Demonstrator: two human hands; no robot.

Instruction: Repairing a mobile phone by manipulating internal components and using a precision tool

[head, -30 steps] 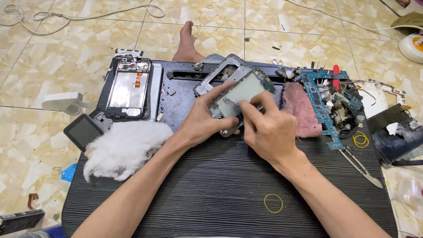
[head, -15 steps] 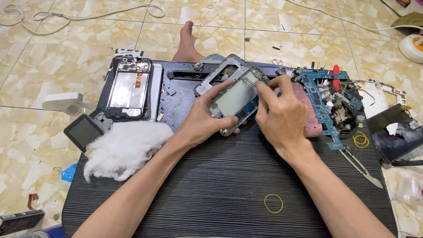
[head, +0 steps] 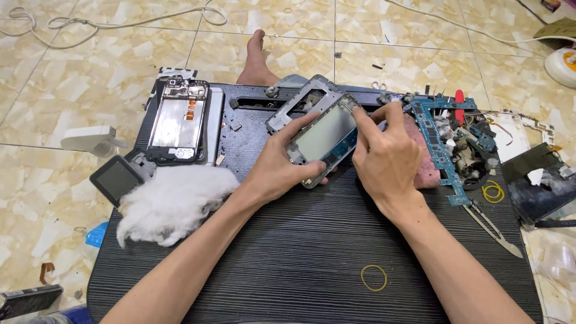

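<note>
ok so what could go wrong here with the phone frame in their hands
1. The left hand holds the grey rectangular phone frame tilted off the black ribbed work board while the right hand presses a fingertip at its upper corner; a hard push could flex or crack it.
2. Small loose parts lie beside the blue circuit board; a slipping hand might scatter them.

A makeshift phone-repair spot on a home floor: a low black ridged tabletop on beige marbled floor tiles, strewn with a blue circuit board, an opened black phone chassis and metal tweezers
</note>
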